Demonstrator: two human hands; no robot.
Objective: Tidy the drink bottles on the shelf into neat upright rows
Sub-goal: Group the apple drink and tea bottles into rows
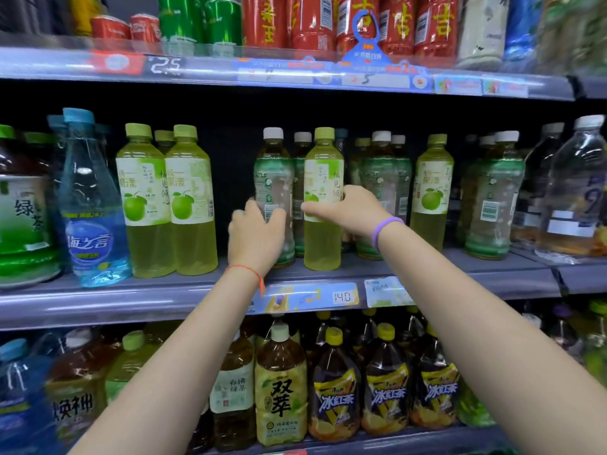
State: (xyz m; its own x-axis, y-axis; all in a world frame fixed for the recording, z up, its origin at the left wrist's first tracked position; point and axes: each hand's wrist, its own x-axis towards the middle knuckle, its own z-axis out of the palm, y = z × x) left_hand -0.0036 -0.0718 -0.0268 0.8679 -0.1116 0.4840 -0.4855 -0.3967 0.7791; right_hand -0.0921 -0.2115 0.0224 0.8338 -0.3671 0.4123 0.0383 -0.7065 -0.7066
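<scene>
head: left hand round white-cap tea bottle, right hand round pomelo bottle, neighbours close by.

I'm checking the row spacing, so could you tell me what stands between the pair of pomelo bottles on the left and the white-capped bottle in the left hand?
Nothing: the head view shows a dark, bare gap of shelf between the pomelo pair and the white-capped tea bottle.

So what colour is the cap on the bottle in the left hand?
White cap, seen in the head view.

On the middle shelf, the left hand grips a tea bottle standing just left of the pomelo bottle held by the right hand, more bottles behind and on both sides.
</scene>
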